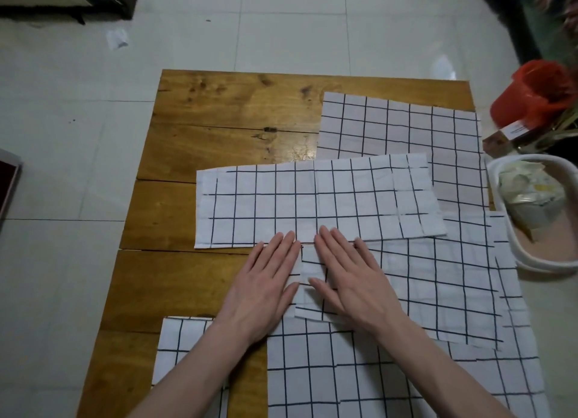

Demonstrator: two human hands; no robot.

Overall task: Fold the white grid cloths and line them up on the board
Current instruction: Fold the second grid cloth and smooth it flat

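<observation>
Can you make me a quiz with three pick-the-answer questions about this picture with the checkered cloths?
1. Where is the red bucket?
A. on the board
B. on the floor, right of the board
C. in a hand

2. What colour are the lines on the folded cloth?
A. dark
B. red
C. green

3. What are the left hand and right hand doing?
A. making fists
B. lifting a cloth
C. lying flat

Answers: 1 B, it stands beyond the wooden board. 2 A, dark grid on white. 3 C, fingers straight, palms down on the cloths.
</observation>
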